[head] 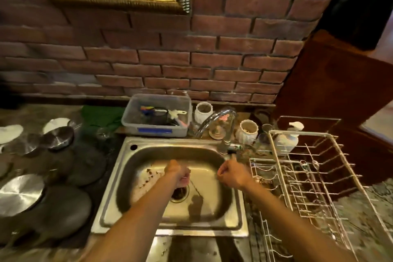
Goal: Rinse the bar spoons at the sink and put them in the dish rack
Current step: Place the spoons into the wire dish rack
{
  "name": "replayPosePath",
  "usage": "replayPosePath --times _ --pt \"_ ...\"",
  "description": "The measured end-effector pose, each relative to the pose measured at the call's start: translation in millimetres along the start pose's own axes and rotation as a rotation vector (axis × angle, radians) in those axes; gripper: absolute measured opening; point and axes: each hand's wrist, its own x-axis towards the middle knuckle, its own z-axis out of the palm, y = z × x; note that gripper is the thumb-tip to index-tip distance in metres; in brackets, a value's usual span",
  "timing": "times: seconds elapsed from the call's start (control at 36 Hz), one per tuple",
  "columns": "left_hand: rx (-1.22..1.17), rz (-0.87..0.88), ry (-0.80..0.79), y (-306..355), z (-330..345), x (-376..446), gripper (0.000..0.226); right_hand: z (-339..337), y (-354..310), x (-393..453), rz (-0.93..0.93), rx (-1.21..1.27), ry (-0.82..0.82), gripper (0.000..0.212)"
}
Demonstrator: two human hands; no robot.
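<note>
Reaching over the steel sink [236,217], we curl our left hand [178,173] around a thin bar spoon [195,189] whose stem slants down toward the drain [180,194]. Our right hand [231,173] hovers fisted beside it; we cannot tell whether its grip holds anything. On the bench the wire dish rack [314,178] stands right of the sink.

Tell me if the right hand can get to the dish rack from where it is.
Probably yes: the right hand hangs over the sink beside the dish rack, with nothing visible between them.
</note>
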Motion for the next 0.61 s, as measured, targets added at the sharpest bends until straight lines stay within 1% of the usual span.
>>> replayPosePath --times 0.06,0.14,0.19,0.31,0.33,0.39,0.42,0.44,0.47,0.53,0.61 --pt "-0.071 -0.035 -0.006 -6.9 -3.0 15.1 0.025 14.1 1.1 17.4 0.026 0.004 -0.021 0.009" --pt "-0.12 -0.091 -0.009 -15.0 -2.6 36.4 0.015 34.0 4.8 41.3 0.074 0.003 -0.073 0.007" --pt "-0.15 -0.12 0.002 -21.1 0.3 48.8 0.017 47.6 9.2 56.2 0.099 -0.016 -0.109 0.012" --pt "-0.22 -0.181 -0.005 -35.2 7.1 71.6 0.011 73.7 24.0 85.9 0.159 -0.02 -0.175 0.002" --pt "-0.22 -0.195 -0.004 -39.3 8.9 77.4 0.012 80.6 28.9 94.4 0.171 -0.013 -0.194 0.004" --pt "-0.209 -0.221 -0.005 -49.0 13.3 89.6 0.011 94.3 38.4 111.2 0.209 -0.018 -0.228 0.017" --pt "-0.219 -0.24 -0.006 -54.3 15.5 96.3 0.011 100.5 42.1 118.5 0.225 -0.04 -0.248 0.018" --pt "-0.236 -0.263 -0.007 -58.6 17.5 102.6 0.015 106.9 45.7 126.1 0.225 -0.057 -0.273 0.014" --pt "-0.251 -0.275 -0.001 -63.3 19.6 110.5 0.019 113.2 49.7 134.4 0.217 -0.069 -0.29 0.014" --pt "-0.263 -0.293 0.0 -69.9 23.7 126.0 0.024 126.0 57.1 148.8 0.209 -0.1 -0.281 0.024" --pt "-0.264 -0.307 0.018 -75.0 31.8 147.5 0.029 142.9 64.8 164.9 0.256 -0.112 -0.258 0.029"
